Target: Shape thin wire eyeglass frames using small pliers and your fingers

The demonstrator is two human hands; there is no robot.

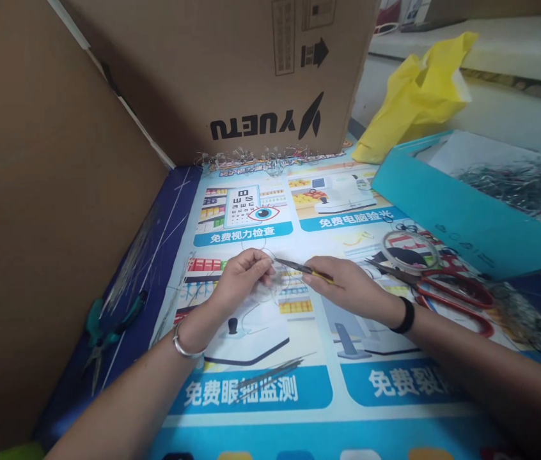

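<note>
My left hand point(246, 271) is closed in a pinch at the middle of the printed sheet, on what looks like a thin wire point(288, 276) that curves in a faint loop below the fingers. My right hand point(347, 284) is wrapped around slim pliers point(294, 264) with yellow on the handle. The pliers' narrow tip points left and meets the left fingertips; whether the jaws grip the wire is too small to tell. Below the hands lies a bundle of short thin rods or wires point(270, 377). Red-handled scissors point(457, 291) and a clear round coil point(410, 250) lie beside my right wrist.
Cardboard walls point(251, 70) stand behind and at left, with small wire pieces point(275, 160) along the back one's foot. Teal-handled pliers point(102, 332) lie left. At right are a blue box point(457, 207) holding tangled wire pieces point(515, 182) and a yellow bag point(409, 102).
</note>
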